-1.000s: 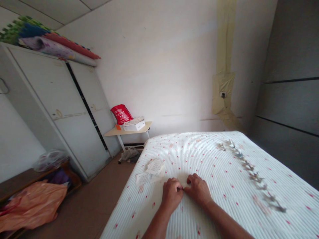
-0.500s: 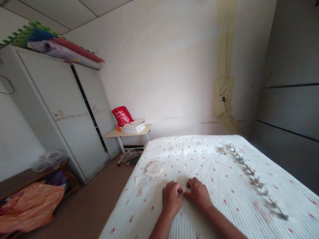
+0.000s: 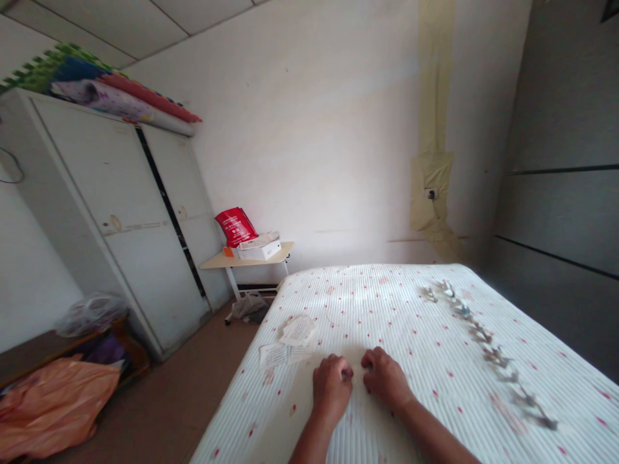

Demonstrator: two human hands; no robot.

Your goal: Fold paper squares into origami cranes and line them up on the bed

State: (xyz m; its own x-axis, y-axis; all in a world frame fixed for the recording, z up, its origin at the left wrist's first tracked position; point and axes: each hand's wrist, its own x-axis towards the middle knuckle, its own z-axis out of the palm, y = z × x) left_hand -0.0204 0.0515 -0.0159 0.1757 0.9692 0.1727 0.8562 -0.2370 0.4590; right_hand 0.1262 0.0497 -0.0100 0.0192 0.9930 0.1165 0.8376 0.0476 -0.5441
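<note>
My left hand [image 3: 333, 386] rests low over the white dotted bedspread [image 3: 367, 309], its fingers curled together. Just to its right, my right hand [image 3: 385, 379] is also curled, with a small gap between the two. Whatever the fingers pinch, if anything, is too small to make out. Beyond my left hand lie a pile of printed paper pieces [image 3: 298, 330] and a separate printed slip [image 3: 273, 355]. Along the right side of the bed runs a row of several small folded paper shapes [image 3: 481, 334].
A small table [image 3: 246, 260] with a red bag [image 3: 236, 225] and a white box [image 3: 261, 250] stands past the bed's far left corner. Grey cabinets [image 3: 116, 225] and an orange plastic bag [image 3: 53, 406] are on the left. A grey panelled surface [image 3: 561, 212] borders the right.
My hands have moved slightly apart, widening the gap between their fingers. The view has shifted a little; the papers and the row of folded shapes lie as before.
</note>
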